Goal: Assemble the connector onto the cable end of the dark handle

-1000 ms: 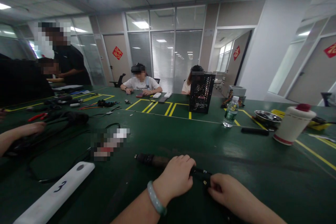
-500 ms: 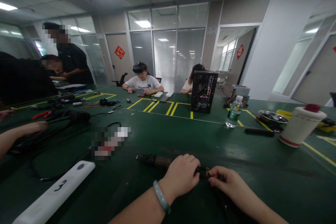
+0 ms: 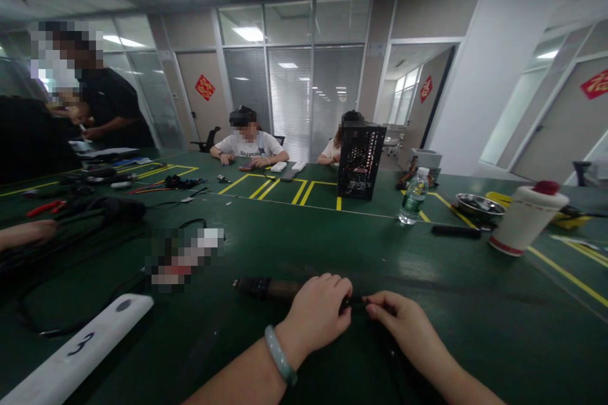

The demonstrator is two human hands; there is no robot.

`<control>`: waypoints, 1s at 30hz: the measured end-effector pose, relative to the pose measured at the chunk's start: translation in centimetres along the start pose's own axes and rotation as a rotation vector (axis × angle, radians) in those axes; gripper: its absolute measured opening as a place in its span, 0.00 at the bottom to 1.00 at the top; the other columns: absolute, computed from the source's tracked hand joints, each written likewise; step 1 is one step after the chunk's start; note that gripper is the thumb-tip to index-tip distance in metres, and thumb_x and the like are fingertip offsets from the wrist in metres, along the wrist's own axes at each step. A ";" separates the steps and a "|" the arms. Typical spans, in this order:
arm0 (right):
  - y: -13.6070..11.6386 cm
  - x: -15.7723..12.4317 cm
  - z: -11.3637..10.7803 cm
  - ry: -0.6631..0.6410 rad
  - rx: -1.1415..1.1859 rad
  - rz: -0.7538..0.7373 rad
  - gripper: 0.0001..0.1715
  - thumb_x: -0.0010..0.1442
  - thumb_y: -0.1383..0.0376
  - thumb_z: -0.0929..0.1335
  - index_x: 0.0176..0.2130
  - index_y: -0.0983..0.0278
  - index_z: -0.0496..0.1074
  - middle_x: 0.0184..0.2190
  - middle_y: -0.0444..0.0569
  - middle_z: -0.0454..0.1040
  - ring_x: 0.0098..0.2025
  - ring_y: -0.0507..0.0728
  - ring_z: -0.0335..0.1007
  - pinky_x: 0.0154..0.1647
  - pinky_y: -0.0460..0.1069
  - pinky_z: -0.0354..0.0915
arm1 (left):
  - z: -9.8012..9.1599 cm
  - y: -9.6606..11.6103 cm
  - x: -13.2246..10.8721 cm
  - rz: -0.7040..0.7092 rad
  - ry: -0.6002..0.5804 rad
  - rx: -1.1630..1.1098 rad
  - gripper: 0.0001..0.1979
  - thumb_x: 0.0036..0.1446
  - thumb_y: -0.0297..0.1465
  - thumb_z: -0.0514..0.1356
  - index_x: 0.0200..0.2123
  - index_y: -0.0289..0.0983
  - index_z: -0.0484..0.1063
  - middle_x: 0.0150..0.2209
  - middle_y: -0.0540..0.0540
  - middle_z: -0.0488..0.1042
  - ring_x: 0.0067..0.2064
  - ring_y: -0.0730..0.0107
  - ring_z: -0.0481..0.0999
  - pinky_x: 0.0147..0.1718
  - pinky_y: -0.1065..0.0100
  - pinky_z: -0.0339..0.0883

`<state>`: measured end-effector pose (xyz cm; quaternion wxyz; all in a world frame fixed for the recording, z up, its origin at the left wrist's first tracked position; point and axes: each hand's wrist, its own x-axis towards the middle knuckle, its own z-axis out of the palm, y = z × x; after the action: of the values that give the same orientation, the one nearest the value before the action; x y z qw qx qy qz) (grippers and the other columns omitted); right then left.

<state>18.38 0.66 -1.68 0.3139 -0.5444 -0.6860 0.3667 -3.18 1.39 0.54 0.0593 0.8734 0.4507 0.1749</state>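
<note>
Curling the fingers [image 3: 330, 285] of the left hand [image 3: 316, 315] tightly around a dark cylindrical grip [image 3: 270, 289], the person pinches its thin black end between the thumb and fingers of the right hand [image 3: 403, 327], close beside the left; the grip lies just above the green desk [image 3: 475, 278] at the hands' 12 o'clock. A pale green bangle [image 3: 278, 355] circles the left wrist. At 9 o'clock lies a white bar marked "3" [image 3: 78, 351], and past it sits a pixelated, unreadable object [image 3: 183, 259]. Further out at 10 o'clock, a co-worker's forearm [image 3: 26, 233] rests near red-handled pliers [image 3: 45, 207] and tangled black cables [image 3: 104, 207]. At 2 o'clock stand a water bottle [image 3: 414, 196], a steel bowl [image 3: 479, 205] and a white canister with a red cap [image 3: 527, 218]. A black mesh case [image 3: 361, 161] stands at 12 o'clock, with two seated people [image 3: 249, 142] beyond it and a standing person [image 3: 111, 104] at 11 o'clock.
</note>
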 end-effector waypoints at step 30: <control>-2.0 -0.7 1.4 0.018 -0.409 -0.126 0.08 0.62 0.66 0.67 0.36 0.59 0.78 0.34 0.43 0.77 0.36 0.56 0.72 0.37 0.47 0.62 | -0.2 0.3 -0.1 0.073 -0.019 -0.020 0.04 0.61 0.27 0.61 0.39 0.40 0.70 0.40 0.51 0.73 0.42 0.64 0.72 0.41 0.64 0.62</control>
<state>16.36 -0.50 -0.79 0.2251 -0.5562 -0.7759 0.1949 -3.10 1.14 0.79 0.0660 0.8903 0.4160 0.1733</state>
